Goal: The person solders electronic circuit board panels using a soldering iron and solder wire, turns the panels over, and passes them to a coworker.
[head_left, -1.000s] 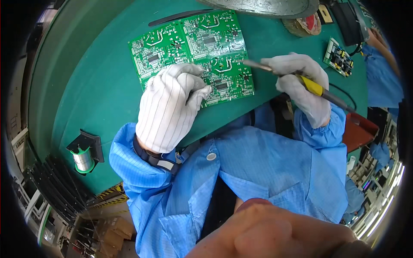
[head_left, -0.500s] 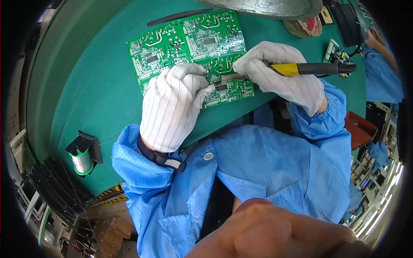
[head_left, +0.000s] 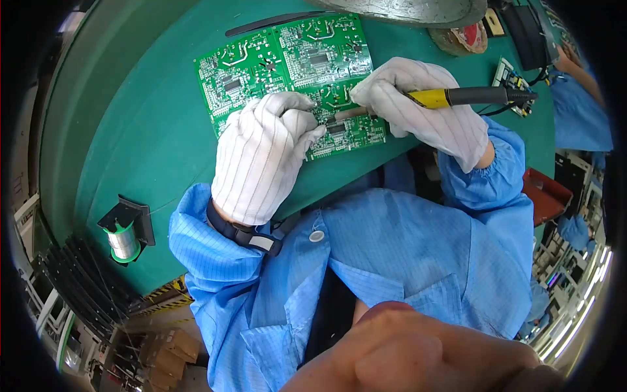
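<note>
In a white striped glove, my right hand [head_left: 424, 111] grips a soldering iron [head_left: 480, 97] with a yellow and dark handle. Its metal tip reaches left, low over the lower part of a green panel of joined circuit boards [head_left: 294, 68]. My left hand [head_left: 258, 157], gloved the same way, rests on the panel's lower left part. Its thumb and fingertips close together beside the iron's tip, near a dark chip; what they pinch, if anything, is too small to make out.
A solder wire spool [head_left: 123, 242] stands on a black holder at the left. Beyond the panel lie a dark strip [head_left: 277, 23] and a metal dish [head_left: 418, 10]. A round tub [head_left: 460, 39] and another small board [head_left: 513, 85] are at the right, near another person's blue sleeve [head_left: 578, 114].
The soldering iron and my right hand have shifted slightly up and left. My left hand has barely moved and stays on the panel.
</note>
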Action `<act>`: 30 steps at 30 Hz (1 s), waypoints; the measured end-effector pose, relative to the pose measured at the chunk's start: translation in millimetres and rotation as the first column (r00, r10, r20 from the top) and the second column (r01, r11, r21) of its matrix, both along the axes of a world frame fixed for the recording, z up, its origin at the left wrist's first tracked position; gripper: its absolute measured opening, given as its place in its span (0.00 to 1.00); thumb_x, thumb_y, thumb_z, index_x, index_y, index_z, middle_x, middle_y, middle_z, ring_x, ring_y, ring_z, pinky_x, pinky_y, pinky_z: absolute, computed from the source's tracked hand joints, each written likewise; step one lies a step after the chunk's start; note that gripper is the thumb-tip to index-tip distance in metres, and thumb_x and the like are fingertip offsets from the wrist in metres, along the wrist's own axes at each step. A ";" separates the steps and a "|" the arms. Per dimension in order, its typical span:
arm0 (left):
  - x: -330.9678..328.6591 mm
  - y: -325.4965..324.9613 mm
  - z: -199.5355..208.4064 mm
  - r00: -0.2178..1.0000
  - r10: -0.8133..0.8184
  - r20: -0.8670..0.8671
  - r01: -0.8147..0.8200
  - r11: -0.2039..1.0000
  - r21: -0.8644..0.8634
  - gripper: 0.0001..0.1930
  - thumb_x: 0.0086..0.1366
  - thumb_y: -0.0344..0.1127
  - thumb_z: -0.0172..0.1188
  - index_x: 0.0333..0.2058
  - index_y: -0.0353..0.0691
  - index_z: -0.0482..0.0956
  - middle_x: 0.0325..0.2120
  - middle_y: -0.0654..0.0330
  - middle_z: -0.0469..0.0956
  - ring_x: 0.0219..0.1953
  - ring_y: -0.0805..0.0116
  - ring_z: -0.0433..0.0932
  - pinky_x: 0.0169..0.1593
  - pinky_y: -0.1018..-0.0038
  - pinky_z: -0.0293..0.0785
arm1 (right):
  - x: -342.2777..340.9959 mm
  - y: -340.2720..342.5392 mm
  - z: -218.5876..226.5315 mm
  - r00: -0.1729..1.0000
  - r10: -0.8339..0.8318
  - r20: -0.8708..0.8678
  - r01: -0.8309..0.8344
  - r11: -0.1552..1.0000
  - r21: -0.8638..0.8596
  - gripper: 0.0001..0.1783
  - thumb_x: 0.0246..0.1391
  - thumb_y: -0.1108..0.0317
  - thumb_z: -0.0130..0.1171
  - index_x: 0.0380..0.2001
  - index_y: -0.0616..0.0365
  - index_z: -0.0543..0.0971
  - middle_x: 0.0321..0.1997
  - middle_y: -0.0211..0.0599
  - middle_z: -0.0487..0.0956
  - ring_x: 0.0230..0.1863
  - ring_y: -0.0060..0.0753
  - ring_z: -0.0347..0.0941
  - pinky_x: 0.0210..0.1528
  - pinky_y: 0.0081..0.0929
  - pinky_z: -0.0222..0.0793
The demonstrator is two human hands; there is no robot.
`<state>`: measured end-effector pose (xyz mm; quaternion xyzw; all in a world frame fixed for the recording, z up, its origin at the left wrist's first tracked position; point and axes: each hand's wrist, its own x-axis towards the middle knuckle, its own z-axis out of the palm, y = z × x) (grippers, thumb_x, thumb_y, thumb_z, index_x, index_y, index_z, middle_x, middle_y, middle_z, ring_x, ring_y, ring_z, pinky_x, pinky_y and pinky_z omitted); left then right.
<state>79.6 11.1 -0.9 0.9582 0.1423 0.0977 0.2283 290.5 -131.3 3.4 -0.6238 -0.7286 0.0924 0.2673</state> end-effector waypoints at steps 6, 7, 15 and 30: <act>0.2 0.0 -0.7 0.999 -0.013 0.034 0.012 0.999 0.036 0.07 0.55 0.32 0.69 0.33 0.43 0.82 0.41 0.61 0.81 0.45 0.56 0.79 0.48 0.62 0.75 | 0.2 2.9 5.4 0.980 0.003 -0.201 -0.019 0.997 -0.077 0.10 0.51 0.74 0.59 0.38 0.51 0.74 0.31 0.34 0.69 0.25 0.32 0.68 0.28 0.29 0.66; 0.2 0.1 -0.7 1.000 -0.015 0.025 0.014 0.999 0.030 0.07 0.55 0.32 0.69 0.33 0.43 0.82 0.41 0.60 0.81 0.45 0.56 0.79 0.48 0.62 0.75 | 0.0 2.4 5.6 0.980 0.003 -0.201 -0.018 0.997 -0.077 0.10 0.51 0.74 0.59 0.38 0.51 0.74 0.31 0.34 0.69 0.25 0.32 0.68 0.28 0.29 0.66; -0.3 0.8 -0.7 1.000 -0.008 0.003 0.008 0.999 -0.036 0.07 0.56 0.31 0.68 0.33 0.42 0.82 0.42 0.60 0.81 0.46 0.56 0.79 0.49 0.61 0.75 | 3.6 2.9 -2.5 0.998 0.053 -0.035 -0.053 0.999 -0.011 0.11 0.51 0.72 0.62 0.39 0.52 0.75 0.32 0.32 0.70 0.24 0.30 0.70 0.25 0.29 0.65; -3.2 5.4 -4.5 0.996 -0.014 0.085 0.016 0.999 -0.029 0.07 0.61 0.36 0.67 0.33 0.42 0.79 0.42 0.62 0.79 0.43 0.58 0.79 0.47 0.63 0.75 | 6.5 -9.2 -7.2 0.899 -0.212 -0.384 0.106 0.954 -0.281 0.06 0.61 0.70 0.56 0.39 0.56 0.81 0.31 0.27 0.78 0.26 0.21 0.71 0.29 0.23 0.66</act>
